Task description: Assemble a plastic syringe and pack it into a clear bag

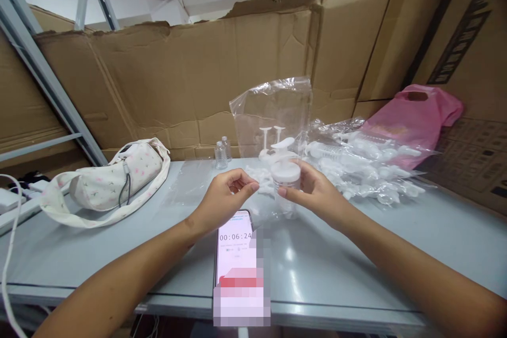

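A clear jar with a white lid [285, 173] stands upright in front of me, and my right hand [312, 185] grips it from the right, thumb across its front. My left hand [227, 193] is just left of the jar, apart from it, thumb and forefinger brought together; whatever is in the pinch, if anything, is too small to make out. Small white plastic pieces [257, 173] lie between and behind the hands. Behind the jar stands an open clear plastic bag [273, 100] with white plunger-like and spoon-like parts [283, 143] in it.
Below my hands lies a phone [235, 245] showing a timer. Two small clear bottles [221, 156] and a flat clear bag [188, 182] are left. Bagged white parts [364, 163] and a pink bag [415, 116] sit right; a patterned shoulder bag [119, 179] lies far left. Cardboard [198, 74] walls the back.
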Action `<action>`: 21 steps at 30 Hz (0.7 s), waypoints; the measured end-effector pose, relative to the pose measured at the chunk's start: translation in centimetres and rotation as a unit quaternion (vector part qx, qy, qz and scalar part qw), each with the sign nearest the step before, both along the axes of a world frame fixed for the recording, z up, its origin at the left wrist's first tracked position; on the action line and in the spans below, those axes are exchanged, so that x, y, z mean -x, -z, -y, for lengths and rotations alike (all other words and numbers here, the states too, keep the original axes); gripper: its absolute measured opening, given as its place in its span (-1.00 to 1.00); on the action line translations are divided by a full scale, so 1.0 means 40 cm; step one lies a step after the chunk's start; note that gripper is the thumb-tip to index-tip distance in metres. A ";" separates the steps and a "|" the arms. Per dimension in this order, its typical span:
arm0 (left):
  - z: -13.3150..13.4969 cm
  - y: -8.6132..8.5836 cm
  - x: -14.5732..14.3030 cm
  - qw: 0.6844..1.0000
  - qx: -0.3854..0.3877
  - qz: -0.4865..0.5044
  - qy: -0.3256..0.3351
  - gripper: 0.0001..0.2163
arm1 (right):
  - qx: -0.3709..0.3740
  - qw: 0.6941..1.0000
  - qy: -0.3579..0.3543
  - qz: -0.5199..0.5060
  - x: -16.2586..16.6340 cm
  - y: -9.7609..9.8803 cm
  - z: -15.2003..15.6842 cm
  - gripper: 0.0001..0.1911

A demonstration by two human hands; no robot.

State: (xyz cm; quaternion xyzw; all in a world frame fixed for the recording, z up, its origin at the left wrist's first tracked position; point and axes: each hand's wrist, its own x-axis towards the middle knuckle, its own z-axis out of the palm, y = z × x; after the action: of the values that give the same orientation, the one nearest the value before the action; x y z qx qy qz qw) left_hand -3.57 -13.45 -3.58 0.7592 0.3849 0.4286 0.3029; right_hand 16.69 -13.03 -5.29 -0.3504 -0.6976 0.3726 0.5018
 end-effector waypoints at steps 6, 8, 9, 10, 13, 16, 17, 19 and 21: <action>0.005 0.000 -0.006 1.000 0.007 -0.018 0.010 -0.81 | -0.092 0.992 0.029 0.080 -0.021 -0.017 0.009 -0.60; 0.009 -0.001 -0.005 1.000 -0.014 -0.002 0.018 -0.85 | -0.120 0.986 0.051 0.102 -0.034 -0.026 0.010 -0.59; 0.011 -0.002 -0.003 0.999 -0.035 0.021 0.018 -0.84 | -0.130 0.983 0.056 0.113 -0.041 -0.031 0.010 -0.59; 0.012 -0.004 0.000 0.996 -0.066 0.052 0.010 -0.78 | -0.136 0.981 0.059 0.127 -0.048 -0.036 0.010 -0.60; 0.014 -0.019 0.019 0.960 -0.232 0.142 -0.065 -0.69 | -0.121 0.973 0.050 0.192 -0.067 -0.054 0.012 -0.66; 0.017 -0.042 0.045 0.903 -0.384 0.112 -0.159 -0.71 | -0.094 0.963 0.048 0.249 -0.074 -0.066 0.018 -0.71; 0.018 -0.048 0.054 0.898 -0.397 0.069 -0.177 -0.73 | -0.089 0.960 0.043 0.262 -0.074 -0.068 0.019 -0.71; 0.015 -0.055 0.070 0.911 -0.369 -0.034 -0.182 -0.74 | -0.084 0.956 0.026 0.280 -0.075 -0.070 0.019 -0.68; 0.005 -0.054 0.083 0.933 -0.303 -0.117 -0.156 -0.73 | -0.073 0.951 -0.003 0.300 -0.076 -0.070 0.015 -0.67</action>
State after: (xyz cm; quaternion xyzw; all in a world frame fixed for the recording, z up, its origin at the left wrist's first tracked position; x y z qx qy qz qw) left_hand -6.90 -13.66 -1.41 0.7903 0.3832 0.4746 -0.0589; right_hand 19.74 -13.65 -2.48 -0.4063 -0.8423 0.2000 0.2924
